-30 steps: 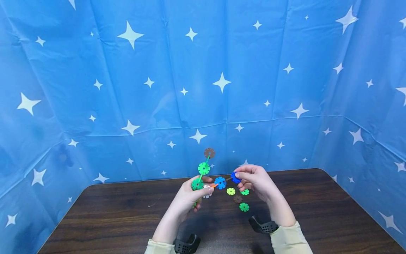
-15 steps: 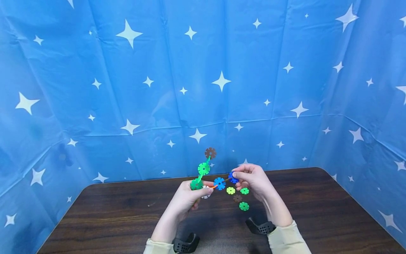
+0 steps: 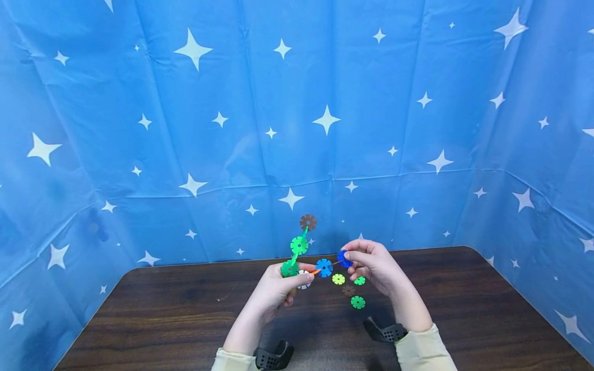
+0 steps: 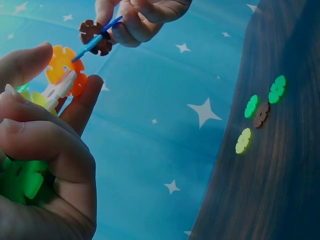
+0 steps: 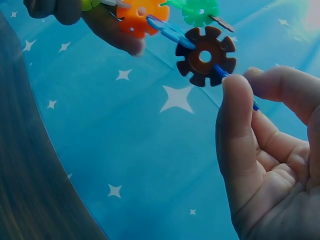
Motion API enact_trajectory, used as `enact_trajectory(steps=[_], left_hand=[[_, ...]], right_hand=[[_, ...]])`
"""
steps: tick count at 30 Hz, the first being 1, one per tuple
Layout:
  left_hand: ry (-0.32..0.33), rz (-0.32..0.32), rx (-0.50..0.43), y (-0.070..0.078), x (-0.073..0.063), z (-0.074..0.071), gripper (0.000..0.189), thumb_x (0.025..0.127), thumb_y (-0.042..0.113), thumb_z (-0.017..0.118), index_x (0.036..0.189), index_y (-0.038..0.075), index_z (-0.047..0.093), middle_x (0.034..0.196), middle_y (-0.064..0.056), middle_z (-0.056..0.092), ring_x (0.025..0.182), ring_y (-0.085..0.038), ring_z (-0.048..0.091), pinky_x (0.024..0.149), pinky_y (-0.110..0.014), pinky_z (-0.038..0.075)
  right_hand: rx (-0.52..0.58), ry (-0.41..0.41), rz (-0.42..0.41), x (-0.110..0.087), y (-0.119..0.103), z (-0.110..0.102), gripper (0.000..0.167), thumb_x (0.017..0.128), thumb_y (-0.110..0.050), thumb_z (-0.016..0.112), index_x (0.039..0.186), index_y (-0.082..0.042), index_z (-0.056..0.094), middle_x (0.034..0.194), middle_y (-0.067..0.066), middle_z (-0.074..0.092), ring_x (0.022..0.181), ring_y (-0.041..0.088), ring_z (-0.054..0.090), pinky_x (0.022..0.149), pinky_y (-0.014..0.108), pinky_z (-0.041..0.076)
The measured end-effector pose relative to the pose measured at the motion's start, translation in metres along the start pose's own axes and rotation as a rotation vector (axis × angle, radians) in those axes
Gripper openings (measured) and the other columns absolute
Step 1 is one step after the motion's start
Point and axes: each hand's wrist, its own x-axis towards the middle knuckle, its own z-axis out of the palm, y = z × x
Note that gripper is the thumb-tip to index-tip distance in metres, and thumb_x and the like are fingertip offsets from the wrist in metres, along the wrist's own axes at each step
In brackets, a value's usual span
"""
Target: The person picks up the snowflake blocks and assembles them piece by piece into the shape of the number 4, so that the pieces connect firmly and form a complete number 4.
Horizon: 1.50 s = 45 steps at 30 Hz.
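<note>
A chain of notched plastic discs hangs between both hands above the table. My left hand (image 3: 274,288) grips its middle, around the white disc (image 4: 60,91) and the orange disc (image 5: 142,15). From there, a light blue disc (image 3: 324,268) leads to a brown disc (image 5: 206,56). My right hand (image 3: 373,263) pinches the dark blue disc (image 3: 344,258) between thumb and fingers, its edge in a notch of that brown disc. Green discs (image 3: 299,246) rise above my left hand, topped by another brown disc (image 3: 308,222). Left fingers hide part of the chain.
Loose discs lie on the dark wooden table (image 3: 162,314) below the right hand: a yellow disc (image 3: 339,279), a brown disc (image 3: 348,291), a nearer green disc (image 3: 358,302) and a farther green disc (image 3: 359,281). A blue star-printed curtain (image 3: 297,154) stands behind the table.
Both hands keep their holds on the chain and stay nearly in place. The small shift across the picture matches a slight movement of the head view.
</note>
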Motion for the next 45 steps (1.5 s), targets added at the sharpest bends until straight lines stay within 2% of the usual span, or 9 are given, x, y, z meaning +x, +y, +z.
enact_trajectory(steps=[6,14,20,28,32,36,41,45], left_hand=[[0.0,-0.008,0.004,0.0,0.0,0.0,0.035,0.084,0.023,0.077,0.113,0.005,0.071,0.073,-0.001,0.058,0.04,-0.008,0.038,0.04,-0.024,0.031],[0.002,0.0,0.018,-0.003,0.002,0.0,0.035,0.086,0.022,0.075,0.115,0.004,0.07,0.075,-0.001,0.059,0.039,-0.009,0.038,0.039,-0.025,0.032],[0.009,-0.007,0.016,-0.001,0.001,-0.001,0.034,0.085,0.024,0.076,0.113,0.006,0.071,0.073,0.0,0.059,0.039,-0.009,0.038,0.039,-0.025,0.032],[0.002,-0.013,0.012,-0.001,0.0,-0.002,0.036,0.084,0.024,0.077,0.114,0.006,0.071,0.078,-0.001,0.061,0.04,-0.008,0.038,0.04,-0.024,0.031],[-0.003,-0.01,-0.005,-0.001,0.0,-0.006,0.037,0.085,0.023,0.076,0.117,0.007,0.07,0.081,-0.001,0.062,0.041,-0.008,0.037,0.041,-0.024,0.031],[-0.011,-0.002,-0.02,-0.002,0.0,-0.007,0.04,0.086,0.024,0.075,0.123,0.01,0.068,0.084,-0.001,0.062,0.04,-0.009,0.037,0.041,-0.025,0.03],[-0.024,-0.005,-0.043,-0.001,0.0,-0.008,0.043,0.086,0.023,0.075,0.127,0.014,0.066,0.086,-0.002,0.062,0.04,-0.009,0.037,0.041,-0.025,0.028],[-0.041,-0.01,-0.049,-0.002,0.002,-0.008,0.041,0.087,0.021,0.073,0.127,0.013,0.066,0.09,-0.003,0.063,0.04,-0.008,0.036,0.041,-0.024,0.028]], right_hand=[[-0.008,-0.037,0.024,-0.001,-0.001,-0.006,0.013,0.096,-0.008,0.06,0.105,0.001,0.062,0.08,0.008,0.06,0.059,0.012,0.06,0.056,0.024,0.055],[-0.012,-0.077,0.045,-0.001,-0.001,-0.009,0.019,0.097,-0.011,0.058,0.109,0.004,0.06,0.078,0.007,0.061,0.06,0.01,0.061,0.058,0.024,0.055],[-0.018,-0.086,0.041,-0.002,0.0,-0.011,0.022,0.098,-0.013,0.057,0.11,0.005,0.058,0.077,0.008,0.06,0.06,0.011,0.061,0.058,0.025,0.055],[-0.014,-0.065,0.055,-0.001,0.002,-0.015,0.019,0.099,-0.019,0.058,0.107,-0.001,0.062,0.074,0.005,0.059,0.059,0.011,0.06,0.056,0.025,0.055],[-0.019,-0.067,0.06,0.0,0.009,-0.022,0.018,0.1,-0.019,0.055,0.104,-0.002,0.062,0.078,0.004,0.059,0.061,0.011,0.059,0.057,0.025,0.054],[-0.044,-0.068,0.106,-0.001,0.023,-0.035,0.019,0.1,-0.018,0.055,0.105,0.0,0.061,0.079,0.003,0.06,0.062,0.009,0.059,0.058,0.025,0.054],[-0.123,-0.036,0.21,-0.007,0.044,-0.051,0.027,0.099,-0.018,0.056,0.109,0.006,0.06,0.078,0.005,0.06,0.061,0.009,0.058,0.058,0.026,0.054],[-0.228,-0.049,0.262,-0.015,0.059,-0.059,0.035,0.097,-0.018,0.055,0.115,0.013,0.057,0.08,0.007,0.06,0.061,0.01,0.059,0.057,0.028,0.055]])
